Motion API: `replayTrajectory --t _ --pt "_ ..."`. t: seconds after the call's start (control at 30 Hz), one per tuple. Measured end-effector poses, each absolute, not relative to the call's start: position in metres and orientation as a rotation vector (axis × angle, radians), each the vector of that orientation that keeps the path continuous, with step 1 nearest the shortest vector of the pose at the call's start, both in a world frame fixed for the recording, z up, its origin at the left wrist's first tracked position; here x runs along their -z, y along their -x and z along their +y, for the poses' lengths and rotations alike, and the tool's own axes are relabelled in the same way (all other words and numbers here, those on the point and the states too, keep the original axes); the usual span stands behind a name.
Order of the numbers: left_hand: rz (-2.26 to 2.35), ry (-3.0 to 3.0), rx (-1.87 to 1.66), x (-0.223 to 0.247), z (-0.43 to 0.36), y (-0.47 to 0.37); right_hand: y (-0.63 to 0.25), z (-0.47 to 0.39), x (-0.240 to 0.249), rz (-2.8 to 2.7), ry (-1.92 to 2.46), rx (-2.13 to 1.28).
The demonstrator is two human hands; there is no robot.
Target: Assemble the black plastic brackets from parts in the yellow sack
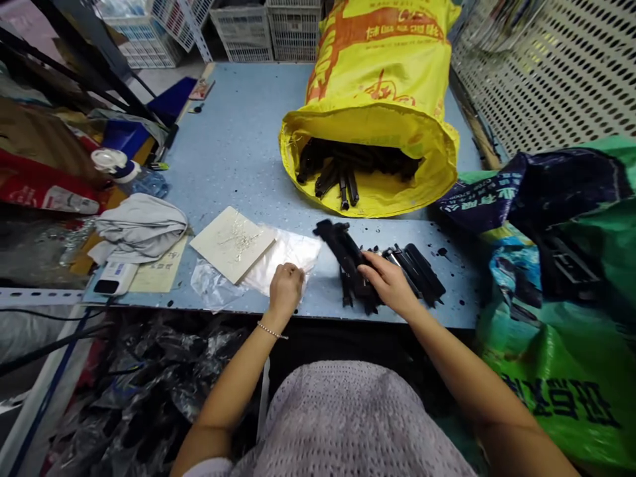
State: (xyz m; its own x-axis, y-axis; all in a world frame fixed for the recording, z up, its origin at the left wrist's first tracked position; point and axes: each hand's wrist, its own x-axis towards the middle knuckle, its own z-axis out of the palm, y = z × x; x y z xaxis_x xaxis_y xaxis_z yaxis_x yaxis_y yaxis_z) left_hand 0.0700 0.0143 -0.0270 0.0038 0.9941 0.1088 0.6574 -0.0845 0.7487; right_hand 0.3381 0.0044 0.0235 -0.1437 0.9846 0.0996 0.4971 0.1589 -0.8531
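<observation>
My right hand (390, 281) grips a long black plastic part (342, 248), tilted up to the left above the bench. Beside and under it lie several more black parts (415, 268), some partly hidden by the hand. My left hand (287, 288), a beaded bracelet at its wrist, is closed with curled fingers at the right side of a stack of clear plastic bags (263, 271). Whether it pinches a bag or a small piece cannot be made out. Left of it, a square beige board (231, 242) carries a scatter of tiny shiny pieces (242, 240).
A yellow woven sack (387, 73) lies open toward me, black parts (342, 175) inside. Right stands a green sack (561, 351) with dark parts. On the left are a grey cloth (144, 228), a white device (115, 278) and a bottle (129, 173). Crates (295, 30) stand behind the blue bench (233, 132).
</observation>
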Motion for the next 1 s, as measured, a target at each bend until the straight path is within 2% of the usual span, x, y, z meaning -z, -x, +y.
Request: replayTrajectory --t 0.13,0.2,0.3,0.47,0.73,0.87,1.0 --pt "1.606 -1.499 -0.934 0.032 0.031 -0.052 -0.293 0.006 -0.023 -1.084 1.196 -1.590" --pt "1.495 -1.342 -0.911 0.025 0.035 -0.043 -0.264 0.014 -0.023 -0.815 1.004 -1.799" --pt "1.426 -1.336 -0.984 0.015 0.033 -0.034 -0.227 0.031 -0.017 -0.606 0.887 -1.914" --pt "1.480 -1.926 -0.910 0.012 0.029 -0.020 -0.223 0.026 -0.008 -0.670 1.101 -1.781" --pt "1.510 -2.003 -0.990 -0.003 0.014 -0.016 -0.246 -0.010 0.003 -0.391 0.726 -2.606" --pt "1.387 -2.132 -0.971 -0.010 -0.019 -0.021 -0.223 -0.004 0.007 -0.538 0.918 -2.410" --pt "1.650 -1.834 -1.123 -0.007 -0.032 -0.004 -0.225 -0.011 -0.001 -0.645 0.963 -2.307"
